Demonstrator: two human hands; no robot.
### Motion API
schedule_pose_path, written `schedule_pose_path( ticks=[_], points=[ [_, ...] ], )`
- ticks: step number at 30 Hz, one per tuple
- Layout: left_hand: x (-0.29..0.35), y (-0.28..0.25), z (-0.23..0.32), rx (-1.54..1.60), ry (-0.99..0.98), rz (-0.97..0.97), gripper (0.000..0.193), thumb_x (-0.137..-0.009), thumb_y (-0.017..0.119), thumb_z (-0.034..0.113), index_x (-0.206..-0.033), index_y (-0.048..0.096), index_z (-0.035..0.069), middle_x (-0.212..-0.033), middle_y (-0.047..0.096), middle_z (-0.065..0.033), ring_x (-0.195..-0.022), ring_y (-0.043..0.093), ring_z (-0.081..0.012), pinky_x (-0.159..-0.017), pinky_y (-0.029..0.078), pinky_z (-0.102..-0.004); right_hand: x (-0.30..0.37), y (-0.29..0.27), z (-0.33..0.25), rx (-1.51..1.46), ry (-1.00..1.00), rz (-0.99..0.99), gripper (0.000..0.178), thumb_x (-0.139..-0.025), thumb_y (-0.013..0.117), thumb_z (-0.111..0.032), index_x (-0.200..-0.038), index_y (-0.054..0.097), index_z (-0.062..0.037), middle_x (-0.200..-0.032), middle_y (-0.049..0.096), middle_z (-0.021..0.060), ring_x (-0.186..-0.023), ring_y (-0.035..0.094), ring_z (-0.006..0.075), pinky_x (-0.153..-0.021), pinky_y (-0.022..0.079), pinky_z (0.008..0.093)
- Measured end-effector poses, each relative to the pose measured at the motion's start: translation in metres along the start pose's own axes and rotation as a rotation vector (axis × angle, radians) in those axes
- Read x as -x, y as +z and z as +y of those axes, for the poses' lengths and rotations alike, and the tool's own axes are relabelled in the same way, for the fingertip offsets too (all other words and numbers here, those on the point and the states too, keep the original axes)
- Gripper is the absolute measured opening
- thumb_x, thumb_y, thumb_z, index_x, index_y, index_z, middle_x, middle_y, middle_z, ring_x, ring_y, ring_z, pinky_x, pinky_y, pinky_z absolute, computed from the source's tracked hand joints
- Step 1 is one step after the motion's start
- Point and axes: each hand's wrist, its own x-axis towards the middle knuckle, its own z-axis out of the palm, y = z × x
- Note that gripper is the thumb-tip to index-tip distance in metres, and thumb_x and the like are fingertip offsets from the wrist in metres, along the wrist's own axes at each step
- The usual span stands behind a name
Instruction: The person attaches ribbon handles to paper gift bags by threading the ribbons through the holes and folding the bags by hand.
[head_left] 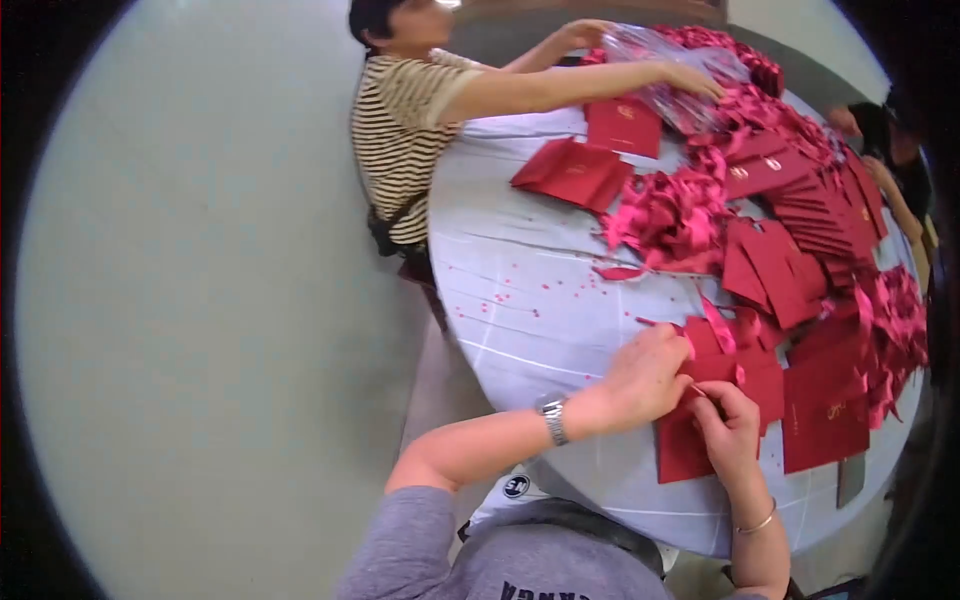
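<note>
A red paper bag [682,452] lies flat at the near edge of the round table, under both my hands. My left hand [648,378], with a watch on its wrist, is closed over the bag's upper left, and the end of a dark pink ribbon [655,322] shows beside its fingers. My right hand [731,428] pinches a short bit of ribbon close to the left fingertips; the fingers hide most of it. Just beyond lie more red bags [762,385] with a loose pink ribbon [716,325] across them. Another red bag [826,422] lies right of my right hand.
Across the round table [530,245], a person in a striped top [405,140] handles a clear plastic bag [690,85]. Ribbon heaps [670,220] and fanned stacks of red bags [820,215] cover the right half. Small pink dots are scattered at left. Another person [890,140] is at far right.
</note>
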Motion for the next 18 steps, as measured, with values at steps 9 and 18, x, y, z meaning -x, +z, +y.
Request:
schedule_pose_path(
  ticks=[9, 18],
  points=[
    [-0.018, -0.02, 0.006, 0.003, -0.08, -0.095, 0.012, -0.071, 0.065, 0.011, -0.079, 0.061, 0.003, -0.082, 0.06, -0.0155, -0.082, 0.058, -0.0332, -0.072, 0.048, -0.0414, -0.018, 0.009, -0.001, -0.112, 0.041, 0.087, 0.011, -0.089, 0.058, -0.004, -0.097, 0.062, 0.0013, -0.078, 0.061, 0.0011, -0.066, 0.054, 0.0053, -0.058, 0.044, 0.0197],
    [-0.036, -0.034, -0.013, 0.265, -0.35, -0.535, 0.021, -0.072, 0.065, 0.007, -0.09, 0.061, -0.005, -0.073, 0.058, -0.0043, -0.066, 0.053, -0.0109, -0.061, 0.045, -0.0273, -0.018, 0.01, 0.01, -0.11, -0.027, 0.108, 0.015, -0.091, 0.056, -0.005, -0.103, 0.057, 0.0025, -0.083, 0.064, 0.0034, -0.067, 0.055, 0.0061, -0.06, 0.045, 0.0191]
  ],
)
